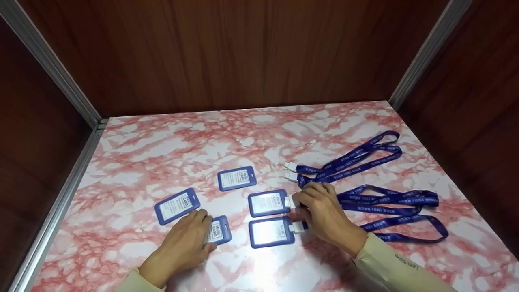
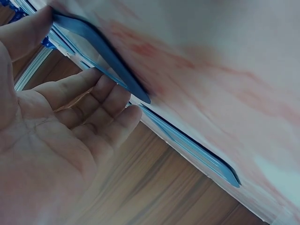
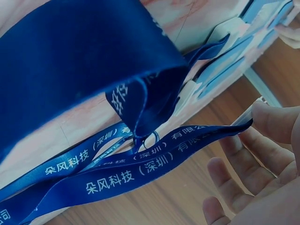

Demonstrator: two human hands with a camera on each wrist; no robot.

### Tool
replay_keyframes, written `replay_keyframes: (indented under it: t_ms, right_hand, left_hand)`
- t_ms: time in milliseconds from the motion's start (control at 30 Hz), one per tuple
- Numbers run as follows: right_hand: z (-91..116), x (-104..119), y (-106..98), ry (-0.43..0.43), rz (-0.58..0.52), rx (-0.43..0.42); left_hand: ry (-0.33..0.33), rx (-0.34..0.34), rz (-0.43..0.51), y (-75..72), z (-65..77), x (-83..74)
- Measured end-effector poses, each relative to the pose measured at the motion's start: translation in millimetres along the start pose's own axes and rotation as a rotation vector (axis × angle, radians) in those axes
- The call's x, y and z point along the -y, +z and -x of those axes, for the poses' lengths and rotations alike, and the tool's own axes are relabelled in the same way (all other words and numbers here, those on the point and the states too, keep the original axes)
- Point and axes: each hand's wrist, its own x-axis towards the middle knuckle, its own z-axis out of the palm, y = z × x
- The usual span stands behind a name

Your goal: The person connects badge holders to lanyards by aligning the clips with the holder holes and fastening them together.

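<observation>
With thumb and fingers, my left hand (image 1: 182, 241) pinches a blue-framed ID card holder (image 1: 220, 230) by its edges; the hand covers its left part. In the left wrist view that holder (image 2: 110, 56) stands between thumb and fingertips. My right hand (image 1: 326, 211) pinches the white clip (image 3: 246, 115) at a blue lanyard's end, as the right wrist view shows. From above, its fingertips are beside the clip of the upper clipped card holder (image 1: 268, 202). Below lies another card holder (image 1: 271, 233), its white clip (image 1: 299, 227) attached.
Two loose card holders lie on the table, one at left (image 1: 177, 206) and one farther back (image 1: 237, 178). Blue lanyards (image 1: 361, 156) with white clips spread behind the right hand. More lanyard loops (image 1: 405, 223) lie at right. Wood-grain panels (image 1: 243, 52) enclose the marbled table (image 1: 162, 138).
</observation>
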Motion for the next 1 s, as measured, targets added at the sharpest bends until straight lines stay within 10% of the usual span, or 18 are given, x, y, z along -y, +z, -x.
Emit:
replay_keyframes:
  t_ms: [1000]
  right_hand:
    - [-5.2,10.3,10.9,-0.001,0.016,0.043]
  left_hand:
    - [0.049,-0.010,-0.036,4.8,-8.6,-3.2]
